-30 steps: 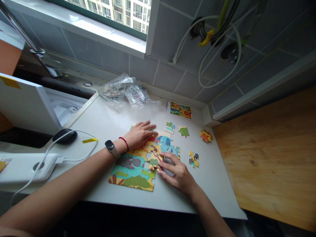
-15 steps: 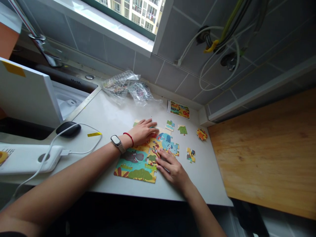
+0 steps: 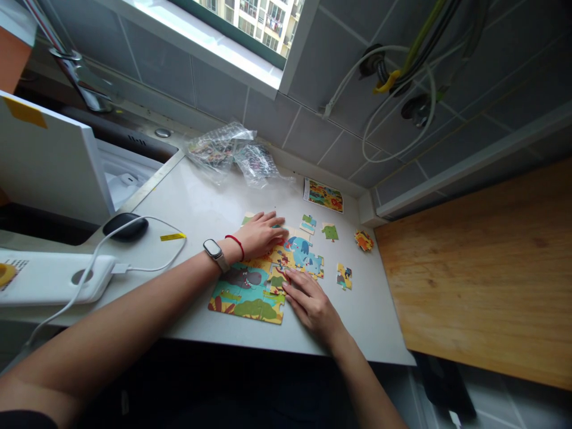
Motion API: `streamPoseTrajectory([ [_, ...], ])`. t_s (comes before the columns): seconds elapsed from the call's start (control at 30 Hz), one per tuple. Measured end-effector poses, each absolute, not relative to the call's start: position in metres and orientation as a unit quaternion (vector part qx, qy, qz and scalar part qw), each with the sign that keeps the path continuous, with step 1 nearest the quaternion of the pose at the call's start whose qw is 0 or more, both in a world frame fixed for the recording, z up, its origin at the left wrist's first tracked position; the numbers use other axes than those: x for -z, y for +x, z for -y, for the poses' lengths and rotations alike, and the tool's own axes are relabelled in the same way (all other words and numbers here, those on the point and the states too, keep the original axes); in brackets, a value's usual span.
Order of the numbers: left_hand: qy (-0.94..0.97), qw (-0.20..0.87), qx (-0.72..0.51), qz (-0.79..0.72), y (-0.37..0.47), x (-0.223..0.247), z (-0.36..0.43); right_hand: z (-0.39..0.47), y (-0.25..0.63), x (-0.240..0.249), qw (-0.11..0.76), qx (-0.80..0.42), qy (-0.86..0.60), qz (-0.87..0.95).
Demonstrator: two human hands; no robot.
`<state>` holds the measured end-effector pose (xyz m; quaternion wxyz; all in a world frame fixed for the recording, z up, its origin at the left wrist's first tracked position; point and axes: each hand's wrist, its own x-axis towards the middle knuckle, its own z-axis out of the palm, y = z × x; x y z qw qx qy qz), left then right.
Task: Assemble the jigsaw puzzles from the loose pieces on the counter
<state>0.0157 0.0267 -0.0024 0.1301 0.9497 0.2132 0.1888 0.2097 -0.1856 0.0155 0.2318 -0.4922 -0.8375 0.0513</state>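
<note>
A partly joined jigsaw puzzle (image 3: 255,308) with a hippo, an elephant and bushes lies on the white counter. My left hand (image 3: 263,235) rests flat across its upper part, fingers spread, hiding some of the picture. My right hand (image 3: 315,301) is at the puzzle's right side, its fingertips closed at the edge of a puzzle piece (image 3: 277,282) with a green bush. Loose to the right are a blue-and-green piece (image 3: 308,224), a green piece (image 3: 330,232), a yellow piece with a dark bird-like figure (image 3: 344,276) and an orange piece or small stack (image 3: 364,241).
A picture card (image 3: 323,195) lies at the back near the wall. Clear plastic bags (image 3: 257,164) sit behind the puzzle. Left are a black mouse (image 3: 126,227), a white power strip (image 3: 53,285) with a cable, and the sink. A wooden board (image 3: 482,274) borders the right.
The view has shifted slightly. Both hands stay at nearly the same places on the puzzle, and the loose pieces have not visibly moved.
</note>
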Motion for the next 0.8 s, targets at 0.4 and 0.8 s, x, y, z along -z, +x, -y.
streamPoseTrajectory([
  [0.4, 0.951, 0.139, -0.180, -0.211, 0.015, 0.004, -0.028, 0.238, 0.213, -0.020, 0.219, -0.044, -0.550, 0.805],
  [0.8, 0.952, 0.141, -0.186, -0.199, 0.014, 0.005, -0.029, 0.261, 0.207, -0.023, 0.237, -0.070, -0.580, 0.776],
])
